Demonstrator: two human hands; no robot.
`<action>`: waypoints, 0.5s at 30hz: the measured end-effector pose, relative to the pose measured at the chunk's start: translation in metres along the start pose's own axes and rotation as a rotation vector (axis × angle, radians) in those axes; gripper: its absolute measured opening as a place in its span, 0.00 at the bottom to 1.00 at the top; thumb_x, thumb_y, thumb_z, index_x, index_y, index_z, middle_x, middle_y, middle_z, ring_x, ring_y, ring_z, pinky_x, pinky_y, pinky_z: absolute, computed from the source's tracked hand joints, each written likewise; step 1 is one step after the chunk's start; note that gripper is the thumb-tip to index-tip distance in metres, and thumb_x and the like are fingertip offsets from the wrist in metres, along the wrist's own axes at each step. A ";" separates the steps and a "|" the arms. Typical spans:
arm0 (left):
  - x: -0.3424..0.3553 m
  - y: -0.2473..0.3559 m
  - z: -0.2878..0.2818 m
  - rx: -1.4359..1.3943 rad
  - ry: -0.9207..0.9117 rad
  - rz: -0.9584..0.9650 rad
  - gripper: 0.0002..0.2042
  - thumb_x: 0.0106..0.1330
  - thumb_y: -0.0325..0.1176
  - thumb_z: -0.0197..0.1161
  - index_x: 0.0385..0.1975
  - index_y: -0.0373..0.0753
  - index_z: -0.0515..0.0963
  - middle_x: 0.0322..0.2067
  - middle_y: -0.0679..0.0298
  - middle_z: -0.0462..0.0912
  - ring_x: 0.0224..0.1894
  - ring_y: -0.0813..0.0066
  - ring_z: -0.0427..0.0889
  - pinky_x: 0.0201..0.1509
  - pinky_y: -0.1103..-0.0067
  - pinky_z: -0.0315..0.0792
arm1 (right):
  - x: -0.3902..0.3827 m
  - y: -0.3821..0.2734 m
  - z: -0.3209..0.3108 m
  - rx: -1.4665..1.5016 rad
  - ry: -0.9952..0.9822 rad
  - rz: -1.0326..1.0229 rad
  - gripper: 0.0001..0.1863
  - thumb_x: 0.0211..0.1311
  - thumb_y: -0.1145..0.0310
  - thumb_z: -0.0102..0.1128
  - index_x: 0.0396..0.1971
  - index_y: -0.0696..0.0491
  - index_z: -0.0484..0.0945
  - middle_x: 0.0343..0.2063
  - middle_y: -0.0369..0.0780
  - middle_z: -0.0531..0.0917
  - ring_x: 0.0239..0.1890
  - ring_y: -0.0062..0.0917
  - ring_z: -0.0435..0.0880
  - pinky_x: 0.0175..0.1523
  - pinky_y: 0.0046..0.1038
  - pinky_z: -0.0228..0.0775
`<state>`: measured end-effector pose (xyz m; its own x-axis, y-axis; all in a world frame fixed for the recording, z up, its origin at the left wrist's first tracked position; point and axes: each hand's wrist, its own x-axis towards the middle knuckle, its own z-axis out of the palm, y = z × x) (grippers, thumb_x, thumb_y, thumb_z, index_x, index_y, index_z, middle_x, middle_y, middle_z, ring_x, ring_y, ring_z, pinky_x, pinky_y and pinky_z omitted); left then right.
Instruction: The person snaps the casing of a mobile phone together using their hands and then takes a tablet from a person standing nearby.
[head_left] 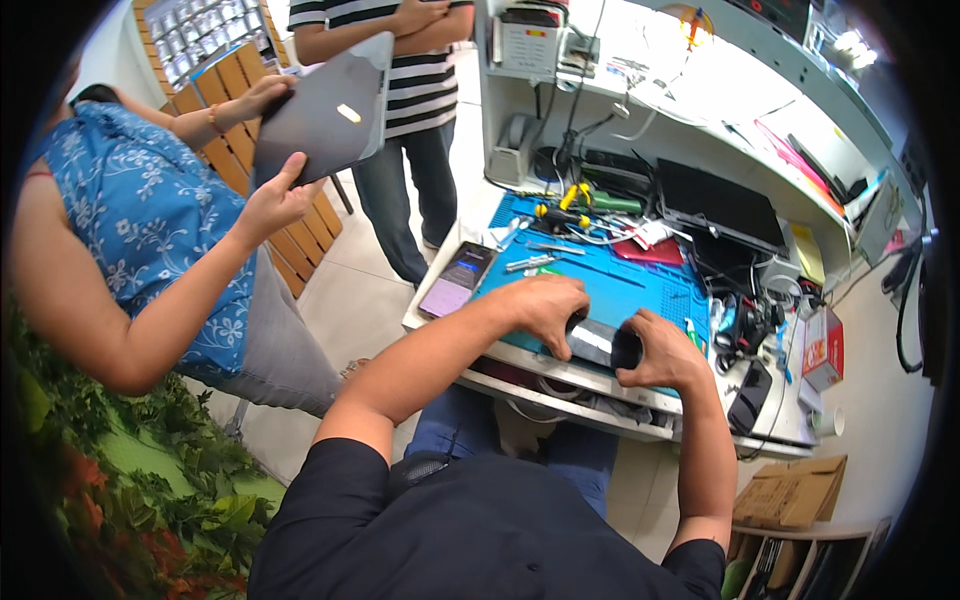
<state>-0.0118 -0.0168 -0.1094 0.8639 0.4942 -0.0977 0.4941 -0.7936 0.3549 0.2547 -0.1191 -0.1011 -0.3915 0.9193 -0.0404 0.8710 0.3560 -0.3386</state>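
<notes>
Between my two hands is a dark, glossy phone (596, 344), turned sideways over the front edge of a blue work mat (620, 290). My left hand (550, 305) is closed on its left end, and my right hand (660, 348) grips the right end with bent fingers. Light reflects off the phone's face, so no detail on it can be made out. Beyond my left hand, tweezers and a small screwdriver (528, 263) lie on the mat. A second phone with a lit screen (460, 280) rests at the desk's left edge.
Yellow-handled pliers (565, 208), cables and a red pouch (650, 248) crowd the mat's far side. Behind them leans a black laptop (720, 205). Another dark phone (750, 397) lies at the right. At left, a person holds a grey laptop (330, 110); another stands behind.
</notes>
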 end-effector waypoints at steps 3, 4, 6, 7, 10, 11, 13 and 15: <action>-0.003 -0.003 0.002 -0.032 0.007 -0.014 0.35 0.45 0.49 0.81 0.53 0.35 0.86 0.52 0.50 0.84 0.58 0.49 0.84 0.64 0.62 0.80 | 0.000 -0.003 -0.002 -0.001 0.002 -0.011 0.38 0.40 0.51 0.77 0.53 0.59 0.86 0.47 0.49 0.85 0.53 0.48 0.86 0.60 0.42 0.81; -0.003 -0.001 0.003 -0.032 0.008 -0.020 0.35 0.45 0.49 0.81 0.53 0.35 0.86 0.52 0.50 0.84 0.58 0.49 0.84 0.64 0.62 0.80 | -0.001 -0.002 -0.001 0.003 0.004 -0.009 0.38 0.40 0.51 0.77 0.53 0.59 0.86 0.47 0.49 0.85 0.53 0.48 0.86 0.60 0.41 0.81; -0.005 -0.001 0.003 -0.029 0.016 -0.024 0.34 0.45 0.49 0.80 0.53 0.35 0.86 0.52 0.51 0.84 0.58 0.49 0.84 0.63 0.62 0.80 | -0.002 0.000 0.002 0.005 0.012 -0.005 0.39 0.41 0.51 0.76 0.55 0.59 0.86 0.48 0.49 0.85 0.54 0.47 0.86 0.61 0.41 0.80; -0.007 0.000 0.004 -0.028 0.022 -0.023 0.34 0.45 0.49 0.80 0.53 0.35 0.86 0.52 0.51 0.84 0.58 0.49 0.84 0.63 0.62 0.80 | -0.004 -0.001 0.003 0.015 0.019 0.002 0.39 0.41 0.51 0.75 0.55 0.59 0.86 0.49 0.49 0.85 0.54 0.47 0.86 0.61 0.41 0.80; -0.009 0.002 0.005 -0.017 0.032 -0.019 0.34 0.47 0.50 0.78 0.54 0.35 0.86 0.52 0.51 0.84 0.58 0.49 0.84 0.63 0.61 0.80 | -0.008 -0.004 0.003 0.040 0.036 0.020 0.38 0.43 0.51 0.74 0.55 0.60 0.87 0.49 0.49 0.86 0.54 0.46 0.87 0.61 0.42 0.80; -0.011 0.002 0.005 -0.012 0.033 -0.019 0.34 0.48 0.50 0.78 0.54 0.35 0.86 0.52 0.50 0.83 0.58 0.49 0.84 0.63 0.61 0.80 | -0.008 -0.004 0.003 0.045 0.038 0.022 0.38 0.44 0.51 0.73 0.55 0.60 0.87 0.50 0.49 0.86 0.53 0.46 0.87 0.61 0.42 0.80; -0.013 0.002 0.006 -0.014 0.049 -0.020 0.33 0.50 0.50 0.76 0.55 0.35 0.86 0.52 0.51 0.83 0.59 0.50 0.84 0.63 0.61 0.80 | -0.009 -0.005 0.003 0.061 0.054 0.016 0.36 0.47 0.51 0.72 0.54 0.61 0.88 0.49 0.50 0.87 0.53 0.47 0.86 0.61 0.42 0.80; -0.018 0.003 0.009 -0.026 0.076 -0.021 0.31 0.53 0.48 0.75 0.55 0.36 0.86 0.53 0.51 0.83 0.60 0.50 0.83 0.64 0.60 0.80 | -0.010 -0.008 0.002 0.084 0.080 -0.002 0.33 0.51 0.51 0.71 0.51 0.62 0.89 0.47 0.52 0.87 0.53 0.48 0.86 0.61 0.43 0.80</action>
<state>-0.0251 -0.0309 -0.1151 0.8431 0.5366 -0.0345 0.5080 -0.7739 0.3781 0.2510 -0.1315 -0.0998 -0.3658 0.9301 0.0344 0.8410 0.3461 -0.4159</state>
